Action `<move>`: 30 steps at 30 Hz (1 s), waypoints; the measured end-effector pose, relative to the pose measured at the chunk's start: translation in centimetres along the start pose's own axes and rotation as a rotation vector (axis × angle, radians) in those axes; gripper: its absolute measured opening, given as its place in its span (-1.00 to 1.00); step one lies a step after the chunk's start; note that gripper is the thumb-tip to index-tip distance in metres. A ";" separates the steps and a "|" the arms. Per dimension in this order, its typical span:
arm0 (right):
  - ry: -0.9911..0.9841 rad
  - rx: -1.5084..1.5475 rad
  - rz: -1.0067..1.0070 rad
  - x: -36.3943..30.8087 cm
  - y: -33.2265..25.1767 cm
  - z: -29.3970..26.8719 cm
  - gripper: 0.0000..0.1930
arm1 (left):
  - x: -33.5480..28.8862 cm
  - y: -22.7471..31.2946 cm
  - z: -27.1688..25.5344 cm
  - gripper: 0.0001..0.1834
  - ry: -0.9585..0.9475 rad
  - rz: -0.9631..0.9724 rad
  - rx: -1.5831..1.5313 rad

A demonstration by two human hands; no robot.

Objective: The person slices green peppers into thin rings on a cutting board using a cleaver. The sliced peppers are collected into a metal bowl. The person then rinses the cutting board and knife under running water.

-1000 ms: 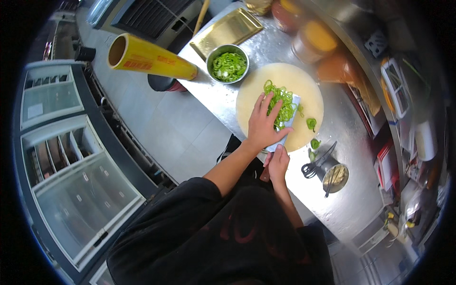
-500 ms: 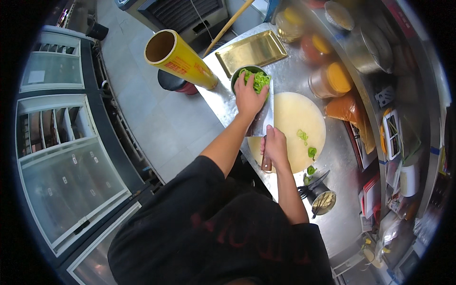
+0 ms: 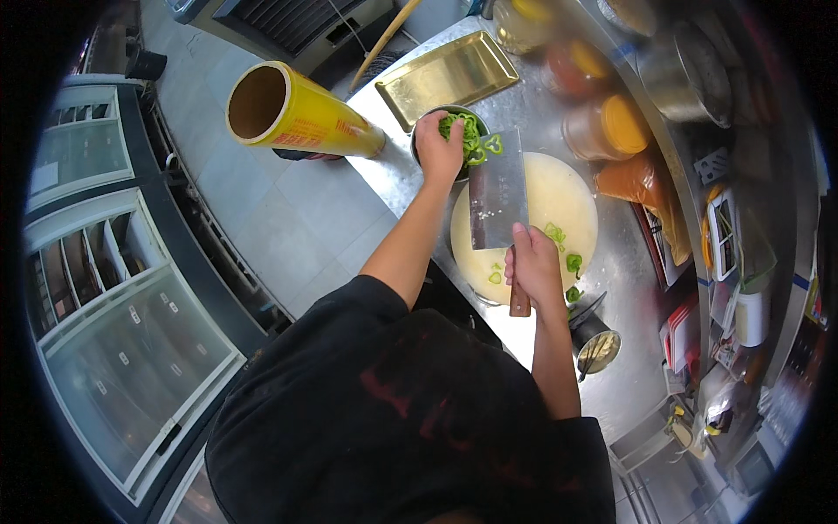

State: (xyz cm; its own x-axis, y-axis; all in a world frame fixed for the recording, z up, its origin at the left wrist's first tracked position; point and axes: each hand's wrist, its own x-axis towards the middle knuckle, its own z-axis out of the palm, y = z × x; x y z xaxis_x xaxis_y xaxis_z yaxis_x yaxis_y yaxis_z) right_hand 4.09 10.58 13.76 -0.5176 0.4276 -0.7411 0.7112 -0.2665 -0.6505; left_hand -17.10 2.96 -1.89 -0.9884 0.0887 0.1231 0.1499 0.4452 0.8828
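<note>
Nearest to me, the fingers of my right hand (image 3: 535, 258) are closed round the wooden handle of the cleaver (image 3: 499, 196), the thumb up by the heel of the blade. I take it that gripping so close in steadies the broad blade, which I hold face up like a small scoop.

Beside that hand, to the right, a dark metal cup (image 3: 598, 345) stands on the tabletop (image 3: 624, 393), probably kept near for the tools in it. Beneath the blade lies the round chopping board (image 3: 572, 196), with some green scraps (image 3: 555, 234) left on it.

Farther out, the blade's far end reaches the metal bowl (image 3: 414, 144), likely so that slices can pass across without spilling; whether it touches the rim I can't tell. The green pepper slices (image 3: 472, 140) are heaped in the bowl, a few loops lying by the blade's corner. My left hand (image 3: 441, 150) is over them, fingers bent and partly hidden; I can't tell how wide they are or whether they grip any.

Beyond are the yellow roll (image 3: 319, 113), left, and the gold tray (image 3: 445, 80), perhaps set back for working room.
</note>
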 end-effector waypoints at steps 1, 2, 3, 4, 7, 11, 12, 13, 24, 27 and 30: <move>0.005 -0.015 -0.017 0.1 0.2 -0.2 -0.59 | 0.1 0.3 -0.3 -0.68 -0.005 -0.002 -0.010; 0.010 -0.027 -0.034 0.1 0.4 -0.3 -0.58 | 0.2 1.1 -1.2 -0.70 -0.029 -0.002 -0.043; 0.020 -0.083 -0.048 -0.1 0.1 -0.3 -0.59 | 0.2 1.8 -2.0 -0.71 -0.055 0.000 -0.076; 0.016 -0.082 -0.052 0.0 -0.1 0.0 -0.59 | 0.2 2.1 -2.6 -0.73 -0.081 0.002 -0.110; 0.006 -0.091 -0.062 0.2 -0.5 0.8 -0.60 | -0.3 3.0 -4.3 -0.68 -0.212 0.424 0.027; -0.015 -0.040 -0.043 -0.4 -0.9 1.6 -0.65 | -0.1 3.2 -5.0 -0.69 -0.449 0.688 0.103; -0.020 -0.011 -0.031 -0.8 -1.0 1.7 -0.67 | 0.1 2.7 -5.0 -0.69 -0.498 0.713 0.127; -0.015 -0.015 -0.038 -1.1 -1.1 1.6 -0.66 | 0.6 2.1 -5.2 -0.73 -0.490 0.745 0.178; 0.173 0.125 -0.113 -6.1 3.9 -3.1 -0.68 | -0.9 -1.5 -9.2 -0.88 -0.197 0.430 0.101; 0.241 0.181 -0.144 -7.7 7.6 -4.5 -0.70 | -5.4 -4.6 -10.6 -0.88 -0.261 0.194 0.116; 0.321 0.242 -0.123 -9.6 9.9 -5.2 -0.72 | -8.0 -7.8 -10.0 -0.73 -0.376 0.091 0.384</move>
State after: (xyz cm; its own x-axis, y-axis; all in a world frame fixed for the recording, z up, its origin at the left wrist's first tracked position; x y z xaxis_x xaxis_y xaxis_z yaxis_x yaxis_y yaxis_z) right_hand 18.56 8.31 15.26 -0.3897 0.7065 -0.5907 0.5015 -0.3752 -0.7796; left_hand -10.59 -10.15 -5.20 -0.9049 0.4236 -0.0413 0.3024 0.7081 0.6381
